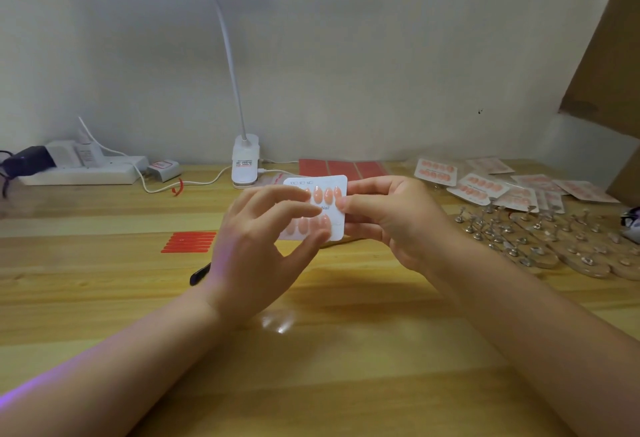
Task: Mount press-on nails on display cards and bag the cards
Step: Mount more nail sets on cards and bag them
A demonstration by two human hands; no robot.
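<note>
1. Your right hand (388, 218) grips the card (332, 183) by its right edge, thumb on the face and fingers curled behind, lifting it off the table (346, 367) so the face tilts toward you.
2. Your left hand (256, 246) is spread wide in front of the card's left half, fingertips on the nails (322, 194). It holds nothing; judging by the pose, it is pressing nails down so they stick.
3. The far-right spot in the lower row looks bare, so the card seems one nail short.
4. Beyond your right hand lie the finished cards (481, 183), and nearer it the nail stands (519, 232).
5. Left of your left hand lie red strips (188, 242), likely adhesive tabs, within easy reach.
</note>
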